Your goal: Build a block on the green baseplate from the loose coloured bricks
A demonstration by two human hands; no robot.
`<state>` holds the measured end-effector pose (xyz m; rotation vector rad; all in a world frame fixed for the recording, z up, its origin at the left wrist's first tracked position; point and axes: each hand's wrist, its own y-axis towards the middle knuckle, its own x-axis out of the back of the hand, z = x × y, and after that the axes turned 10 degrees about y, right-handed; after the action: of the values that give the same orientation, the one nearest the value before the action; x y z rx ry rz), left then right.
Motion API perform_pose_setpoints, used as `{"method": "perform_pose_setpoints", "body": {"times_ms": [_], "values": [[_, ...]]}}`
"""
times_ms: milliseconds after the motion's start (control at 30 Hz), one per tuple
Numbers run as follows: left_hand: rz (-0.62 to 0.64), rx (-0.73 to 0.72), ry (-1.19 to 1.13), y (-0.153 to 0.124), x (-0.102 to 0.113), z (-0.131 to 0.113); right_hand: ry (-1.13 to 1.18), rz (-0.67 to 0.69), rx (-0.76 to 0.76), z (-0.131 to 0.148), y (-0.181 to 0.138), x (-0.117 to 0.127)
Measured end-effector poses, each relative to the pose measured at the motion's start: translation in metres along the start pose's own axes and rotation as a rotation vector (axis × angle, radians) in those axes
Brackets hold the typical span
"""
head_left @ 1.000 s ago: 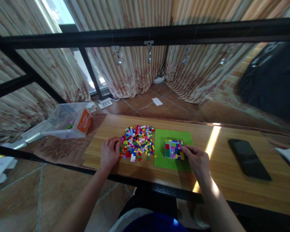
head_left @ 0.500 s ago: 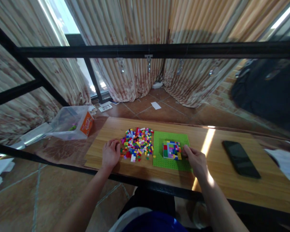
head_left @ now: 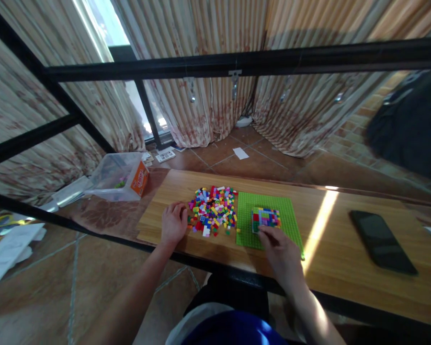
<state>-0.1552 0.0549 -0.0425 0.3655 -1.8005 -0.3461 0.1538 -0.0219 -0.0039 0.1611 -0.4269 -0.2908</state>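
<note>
A square build of multicoloured toy bricks (head_left: 269,216) sits on the green studded baseplate (head_left: 246,203). My right hand (head_left: 282,247) is over the plate's near part, thumb and fingers pinched together at the build's near edge and covering some of it. Whatever is between those fingertips is too small to make out. To the left of the plate lies a loose pile of small toy bricks (head_left: 215,211) in many colours. Beside the pile's left edge my left hand (head_left: 174,223) rests on the table with curled fingers, whose inner side is hidden.
The wooden table (head_left: 323,268) carries a black phone (head_left: 382,242) on the right. Left of the table stands a clear plastic box (head_left: 109,179) with an orange label. A black metal rail (head_left: 208,62) crosses in front of the curtains (head_left: 172,28).
My right hand has moved from the right side of the brick build to its near edge. The left hand stays by the pile. The whole view has shifted slightly.
</note>
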Motion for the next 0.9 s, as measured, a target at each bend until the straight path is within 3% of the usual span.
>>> {"method": "perform_pose_setpoints", "body": {"times_ms": [100,167,300,533,667,900], "values": [[-0.004,-0.005,-0.003,0.000,0.000,0.000,-0.204,0.163,0.165,0.008,-0.009,-0.027],[-0.009,-0.007,-0.004,-0.001,0.000,0.001,-0.375,0.201,0.211,0.011,-0.009,-0.040],[-0.014,-0.013,-0.002,-0.001,-0.001,0.001,-0.613,0.247,0.244,0.013,0.000,-0.055],[-0.023,-0.019,0.009,0.000,-0.002,0.003,-0.736,0.334,0.221,0.015,0.007,-0.061],[-0.019,-0.020,0.009,0.000,-0.002,0.004,-0.684,0.338,0.242,0.017,0.005,-0.058],[-0.019,-0.026,0.005,0.001,0.000,0.003,-0.190,0.200,0.112,0.012,-0.009,-0.022]]}}
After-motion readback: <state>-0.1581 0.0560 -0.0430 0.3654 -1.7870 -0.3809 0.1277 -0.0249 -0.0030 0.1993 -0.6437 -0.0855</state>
